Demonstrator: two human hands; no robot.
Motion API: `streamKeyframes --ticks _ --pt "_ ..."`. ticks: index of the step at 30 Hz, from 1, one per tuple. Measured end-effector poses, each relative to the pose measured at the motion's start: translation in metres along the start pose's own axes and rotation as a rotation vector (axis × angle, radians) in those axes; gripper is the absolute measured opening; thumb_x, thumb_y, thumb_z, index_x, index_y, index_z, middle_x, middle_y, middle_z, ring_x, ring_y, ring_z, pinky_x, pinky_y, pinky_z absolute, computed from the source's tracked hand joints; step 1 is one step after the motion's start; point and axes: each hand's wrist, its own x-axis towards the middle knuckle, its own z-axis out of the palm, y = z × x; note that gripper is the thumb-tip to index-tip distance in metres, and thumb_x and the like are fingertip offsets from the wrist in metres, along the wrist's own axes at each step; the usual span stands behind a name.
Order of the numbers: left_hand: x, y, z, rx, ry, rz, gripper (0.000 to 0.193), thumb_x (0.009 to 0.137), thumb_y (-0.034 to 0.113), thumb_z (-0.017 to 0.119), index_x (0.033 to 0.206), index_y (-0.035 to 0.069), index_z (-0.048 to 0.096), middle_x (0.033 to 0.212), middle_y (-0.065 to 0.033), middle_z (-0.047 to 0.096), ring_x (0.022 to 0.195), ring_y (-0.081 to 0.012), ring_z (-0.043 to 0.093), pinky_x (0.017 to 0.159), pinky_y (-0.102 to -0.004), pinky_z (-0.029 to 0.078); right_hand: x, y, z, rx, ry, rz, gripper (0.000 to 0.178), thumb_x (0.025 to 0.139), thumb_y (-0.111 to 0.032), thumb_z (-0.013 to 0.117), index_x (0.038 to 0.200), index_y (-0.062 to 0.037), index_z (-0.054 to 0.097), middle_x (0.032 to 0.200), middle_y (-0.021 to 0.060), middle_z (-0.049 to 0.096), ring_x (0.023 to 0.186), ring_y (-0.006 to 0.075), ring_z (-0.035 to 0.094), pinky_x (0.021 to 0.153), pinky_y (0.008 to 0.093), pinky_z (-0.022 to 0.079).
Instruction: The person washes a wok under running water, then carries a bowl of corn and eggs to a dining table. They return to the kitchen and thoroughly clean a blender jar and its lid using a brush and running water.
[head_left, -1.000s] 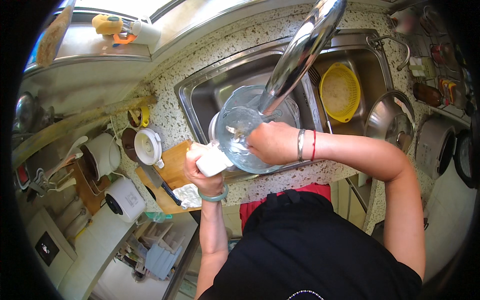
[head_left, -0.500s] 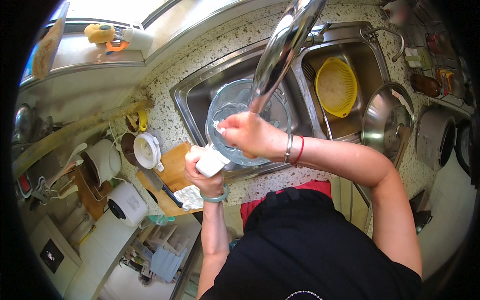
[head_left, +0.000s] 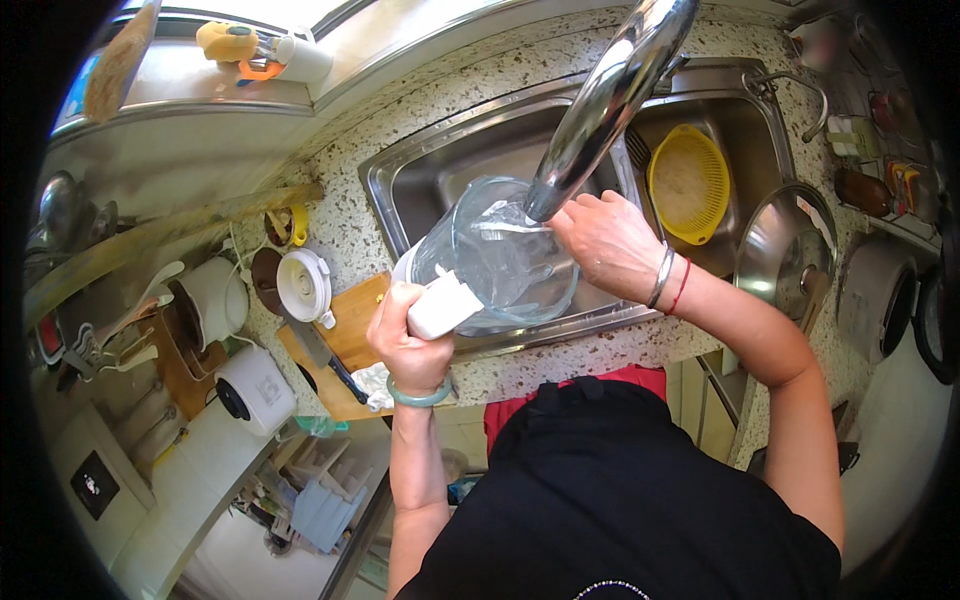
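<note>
Over the left sink basin [head_left: 440, 170] a clear jug [head_left: 500, 275] is tilted, its wide mouth toward the faucet [head_left: 610, 110]. My left hand [head_left: 408, 345] is closed around the jug's white handle [head_left: 443, 305]. Beside the faucet's spout, at the jug's right rim, is my right hand [head_left: 610, 245]. Its fingers are curled, their tips partly hidden, and what they hold, if anything, does not show. A whitish streak, perhaps water, shows inside the jug under the spout.
The right basin holds a yellow colander [head_left: 690, 185]. A large metal lid [head_left: 785, 245] rests at the sink's right end. Left of the sink, a cutting board [head_left: 352, 320] bears a knife [head_left: 325, 360] and a white cloth [head_left: 373, 385], near a white round lid [head_left: 303, 287].
My right hand has moved out of the jug, rightward to beside the spout. The jug has tipped over more, with its handle still in my left hand.
</note>
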Motion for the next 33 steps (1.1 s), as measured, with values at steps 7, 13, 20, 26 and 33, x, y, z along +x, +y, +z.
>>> streamKeyframes --ticks 7,13,20,26,33 --pt "0.031 0.029 -0.005 0.369 -0.243 -0.001 0.013 0.072 0.004 0.064 0.078 0.005 0.053 0.070 -0.0143 0.058 0.068 -0.0366 0.059 0.060 -0.0424 0.046 0.009 -0.011 0.077 0.626 0.080 0.332 0.030 0.086 -0.016 0.063 0.109 -0.0026 0.049 0.106 0.0206 0.059 0.093 0.0406 0.061 0.077 0.0475 0.050" --pt "0.056 0.046 -0.003 0.587 -0.437 -0.001 0.012 0.075 0.007 0.062 0.082 0.005 0.053 0.075 -0.0164 0.063 0.068 -0.0388 0.063 0.060 -0.0458 0.049 0.019 -0.032 0.138 0.909 0.068 0.394 0.045 0.082 -0.020 0.068 0.121 -0.0019 0.055 0.102 0.0226 0.064 0.100 0.0393 0.061 0.086 0.0452 0.049" --pt "0.064 0.038 0.000 0.732 -0.580 0.002 0.013 0.074 0.005 0.060 0.084 0.004 0.052 0.075 -0.0180 0.064 0.069 -0.0394 0.064 0.061 -0.0483 0.051 0.025 -0.053 0.166 1.153 0.063 0.436 0.053 0.082 -0.017 0.066 0.132 -0.0047 0.055 0.120 0.0204 0.064 0.110 0.0296 0.063 0.095 0.0364 0.048" --pt "0.072 0.042 0.009 0.848 -0.680 0.008 0.014 0.073 0.006 0.062 0.083 0.003 0.053 0.072 -0.0183 0.065 0.068 -0.0372 0.066 0.062 -0.0465 0.053 0.033 -0.062 0.191 1.616 -0.130 0.538 0.053 0.082 -0.015 0.068 0.133 -0.0059 0.055 0.117 0.0120 0.067 0.105 0.0132 0.062 0.091 0.0283 0.049" --pt "0.070 0.034 0.012 0.872 -0.698 0.059 0.015 0.071 0.006 0.062 0.084 0.003 0.054 0.069 -0.0181 0.064 0.064 -0.0369 0.066 0.061 -0.0456 0.053 0.035 -0.070 0.185 1.617 -0.203 0.511 0.058 0.076 -0.013 0.072 0.132 -0.0078 0.057 0.100 0.0085 0.071 0.092 0.0125 0.065 0.082 0.0266 0.050"
